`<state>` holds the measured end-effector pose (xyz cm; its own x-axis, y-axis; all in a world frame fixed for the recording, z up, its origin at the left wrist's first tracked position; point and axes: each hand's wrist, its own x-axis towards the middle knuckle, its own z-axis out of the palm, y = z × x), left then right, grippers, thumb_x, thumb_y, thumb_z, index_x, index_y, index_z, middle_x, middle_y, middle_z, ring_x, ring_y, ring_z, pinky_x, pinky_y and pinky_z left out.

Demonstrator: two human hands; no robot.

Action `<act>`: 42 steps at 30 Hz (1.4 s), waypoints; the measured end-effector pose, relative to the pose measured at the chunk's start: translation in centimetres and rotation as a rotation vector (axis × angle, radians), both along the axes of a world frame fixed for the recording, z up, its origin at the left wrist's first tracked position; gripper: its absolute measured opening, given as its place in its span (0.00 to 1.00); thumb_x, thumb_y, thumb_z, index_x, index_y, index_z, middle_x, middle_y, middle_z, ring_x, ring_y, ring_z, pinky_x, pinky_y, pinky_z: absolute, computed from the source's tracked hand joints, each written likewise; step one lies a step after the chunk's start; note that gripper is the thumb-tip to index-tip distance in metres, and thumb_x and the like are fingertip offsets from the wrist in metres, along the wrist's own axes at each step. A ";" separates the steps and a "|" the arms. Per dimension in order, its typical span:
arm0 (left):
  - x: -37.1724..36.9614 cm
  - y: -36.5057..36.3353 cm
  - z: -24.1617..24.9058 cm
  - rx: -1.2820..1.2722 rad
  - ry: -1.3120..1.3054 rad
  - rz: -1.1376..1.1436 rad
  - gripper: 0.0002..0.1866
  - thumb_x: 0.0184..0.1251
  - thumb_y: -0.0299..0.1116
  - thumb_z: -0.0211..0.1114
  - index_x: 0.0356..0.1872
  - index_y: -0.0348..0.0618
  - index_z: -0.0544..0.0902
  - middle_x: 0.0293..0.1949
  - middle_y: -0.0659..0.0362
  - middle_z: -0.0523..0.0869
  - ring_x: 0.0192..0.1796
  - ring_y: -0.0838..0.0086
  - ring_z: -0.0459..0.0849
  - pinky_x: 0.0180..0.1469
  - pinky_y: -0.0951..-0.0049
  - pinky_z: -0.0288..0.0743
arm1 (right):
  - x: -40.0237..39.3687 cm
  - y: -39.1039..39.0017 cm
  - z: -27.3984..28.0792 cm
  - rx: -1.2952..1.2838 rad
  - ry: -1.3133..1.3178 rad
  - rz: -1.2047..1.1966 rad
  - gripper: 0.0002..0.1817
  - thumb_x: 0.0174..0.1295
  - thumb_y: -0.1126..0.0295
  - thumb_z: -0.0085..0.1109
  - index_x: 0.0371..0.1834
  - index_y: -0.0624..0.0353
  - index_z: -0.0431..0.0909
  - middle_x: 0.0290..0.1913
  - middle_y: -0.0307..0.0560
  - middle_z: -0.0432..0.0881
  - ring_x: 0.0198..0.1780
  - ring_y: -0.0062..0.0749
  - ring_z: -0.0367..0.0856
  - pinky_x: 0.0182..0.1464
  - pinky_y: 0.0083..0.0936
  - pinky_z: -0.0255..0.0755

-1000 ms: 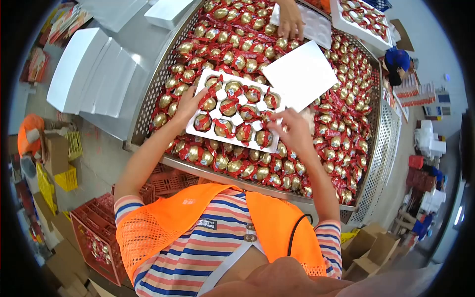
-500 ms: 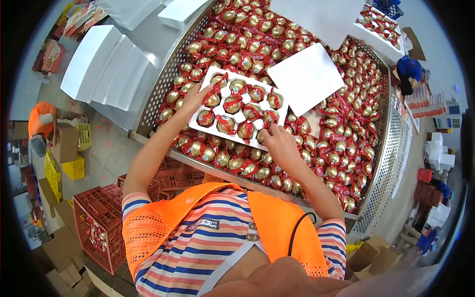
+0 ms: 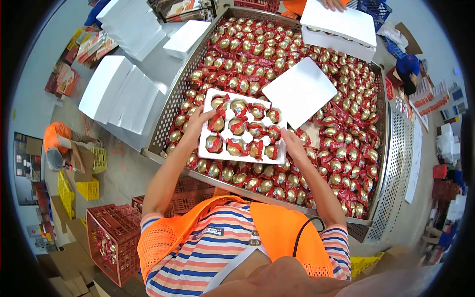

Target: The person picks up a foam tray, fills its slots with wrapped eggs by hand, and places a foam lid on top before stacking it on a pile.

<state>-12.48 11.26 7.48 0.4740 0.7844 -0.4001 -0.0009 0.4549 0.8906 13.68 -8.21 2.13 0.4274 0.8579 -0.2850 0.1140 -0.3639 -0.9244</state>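
A white foam tray [image 3: 204,148] with several cups lies over the near part of the metal bin. Gold egg-shaped pieces with red wrappers [image 3: 238,125] sit in its cups. My left hand [image 3: 199,122] is closed around the tray's left edge, its fingertips over the rim beside a gold piece. At the opposite edge, my right hand [image 3: 293,142] grips the tray's right side, thumb and fingers partly hidden. Loose gold pieces in red wrappers [image 3: 277,192] surround the tray. Just behind it, a flat white foam lid [image 3: 300,91] rests on the pieces.
The perforated metal bin [image 3: 166,106] has raised rims. At its far right corner, a co-worker's hand [image 3: 334,4] touches a white foam box [image 3: 339,42]. Stacked foam boxes [image 3: 116,94] stand left. A red crate [image 3: 114,242] sits on the floor.
My right hand has left the tray's near right cup and now holds the right edge. The tray has turned more level. At the back, the co-worker's white lid has moved away onto a box.
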 end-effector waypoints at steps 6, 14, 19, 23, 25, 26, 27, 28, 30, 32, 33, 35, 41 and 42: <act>-5.9 -6.6 6.9 0.243 -0.155 0.233 0.29 0.66 0.33 0.62 0.67 0.35 0.68 0.59 0.50 0.79 0.56 0.67 0.83 0.58 0.67 0.78 | -3.8 0.7 7.6 0.356 0.290 0.017 0.31 0.74 0.54 0.52 0.72 0.63 0.64 0.67 0.50 0.71 0.66 0.32 0.69 0.69 0.29 0.60; -16.8 -15.1 6.7 -0.013 -0.266 0.602 0.29 0.68 0.44 0.59 0.65 0.36 0.71 0.58 0.48 0.81 0.56 0.58 0.83 0.59 0.56 0.79 | -0.4 3.3 7.0 0.254 -0.382 0.330 0.29 0.65 0.53 0.63 0.66 0.56 0.73 0.62 0.58 0.73 0.65 0.46 0.72 0.63 0.38 0.70; -18.6 -18.0 3.4 -0.062 -0.333 0.768 0.25 0.69 0.43 0.58 0.61 0.38 0.74 0.54 0.49 0.83 0.53 0.58 0.84 0.58 0.55 0.79 | 3.9 6.9 0.7 0.077 -1.249 0.149 0.46 0.54 0.52 0.72 0.76 0.45 0.59 0.75 0.58 0.56 0.76 0.63 0.50 0.67 0.65 0.55; -17.1 -19.1 3.1 -0.117 -0.407 0.761 0.24 0.71 0.40 0.57 0.62 0.35 0.73 0.54 0.49 0.83 0.54 0.61 0.84 0.58 0.60 0.79 | 5.5 8.5 -2.9 -0.192 -1.233 0.268 0.55 0.50 0.58 0.77 0.80 0.31 0.49 0.79 0.56 0.51 0.78 0.67 0.46 0.68 0.70 0.54; -17.3 -19.4 2.2 -0.160 -0.450 0.759 0.24 0.72 0.39 0.55 0.63 0.36 0.73 0.55 0.49 0.83 0.54 0.60 0.85 0.59 0.58 0.80 | 5.4 8.7 -1.8 -0.256 -1.249 0.322 0.52 0.55 0.65 0.71 0.80 0.33 0.48 0.78 0.60 0.53 0.77 0.69 0.49 0.67 0.70 0.56; -18.2 -19.4 0.7 -0.135 -0.450 0.726 0.25 0.73 0.42 0.54 0.65 0.37 0.71 0.57 0.49 0.82 0.56 0.59 0.84 0.60 0.58 0.79 | 5.6 8.7 -2.1 -0.257 -1.347 0.319 0.49 0.56 0.68 0.67 0.80 0.38 0.49 0.77 0.60 0.55 0.75 0.69 0.52 0.66 0.68 0.58; -19.2 -19.3 -0.8 -0.109 -0.450 0.693 0.26 0.75 0.44 0.54 0.66 0.37 0.70 0.59 0.49 0.81 0.58 0.59 0.83 0.62 0.58 0.78 | 5.6 8.7 -2.5 -0.245 -1.445 0.318 0.47 0.57 0.71 0.64 0.80 0.43 0.50 0.76 0.61 0.57 0.74 0.70 0.56 0.64 0.66 0.61; -19.4 -19.1 -1.0 -0.089 -0.449 0.689 0.27 0.75 0.45 0.54 0.67 0.37 0.70 0.60 0.49 0.81 0.59 0.59 0.82 0.62 0.58 0.77 | 5.4 8.5 -1.3 -0.183 -1.443 0.329 0.43 0.57 0.73 0.61 0.78 0.48 0.54 0.74 0.61 0.61 0.72 0.67 0.60 0.63 0.62 0.63; -18.9 -18.7 -0.2 -0.078 -0.492 0.722 0.28 0.75 0.47 0.53 0.67 0.38 0.69 0.61 0.49 0.80 0.60 0.60 0.82 0.62 0.58 0.77 | 5.5 8.0 2.1 0.035 -1.445 0.320 0.38 0.56 0.77 0.59 0.74 0.56 0.61 0.68 0.60 0.70 0.66 0.57 0.69 0.61 0.54 0.67; -18.0 -18.2 1.5 -0.090 -0.536 0.773 0.29 0.75 0.49 0.53 0.68 0.39 0.69 0.61 0.49 0.79 0.60 0.60 0.81 0.62 0.58 0.77 | 4.7 7.1 6.2 0.244 -1.423 0.241 0.34 0.55 0.80 0.57 0.70 0.57 0.68 0.60 0.53 0.79 0.61 0.47 0.76 0.62 0.49 0.67; -17.7 -18.0 2.2 -0.097 -0.549 0.784 0.30 0.75 0.50 0.53 0.68 0.39 0.69 0.62 0.49 0.79 0.61 0.60 0.81 0.63 0.59 0.77 | 3.7 6.6 9.0 0.298 -1.404 0.183 0.32 0.55 0.82 0.56 0.68 0.56 0.70 0.56 0.49 0.83 0.59 0.43 0.78 0.64 0.47 0.65; -17.3 -18.2 2.9 -0.124 -0.562 0.799 0.31 0.76 0.52 0.52 0.69 0.40 0.68 0.63 0.49 0.78 0.62 0.60 0.80 0.63 0.59 0.77 | 2.6 6.0 13.6 0.764 -1.391 0.240 0.29 0.56 0.83 0.57 0.64 0.55 0.74 0.54 0.43 0.85 0.59 0.40 0.80 0.67 0.47 0.61; -18.2 -19.3 3.0 -0.070 -0.566 0.629 0.39 0.74 0.65 0.43 0.75 0.47 0.61 0.70 0.51 0.71 0.69 0.60 0.73 0.69 0.57 0.71 | -5.8 7.1 15.6 1.219 -0.377 0.424 0.14 0.59 0.55 0.69 0.35 0.44 0.73 0.66 0.47 0.72 0.76 0.54 0.58 0.75 0.56 0.56; -18.7 -19.1 2.4 -0.046 -0.503 0.653 0.43 0.73 0.69 0.38 0.77 0.47 0.57 0.73 0.52 0.67 0.72 0.59 0.69 0.72 0.54 0.65 | -7.0 7.7 14.0 1.199 -0.195 0.464 0.12 0.60 0.55 0.68 0.34 0.44 0.75 0.67 0.48 0.71 0.75 0.54 0.59 0.75 0.56 0.55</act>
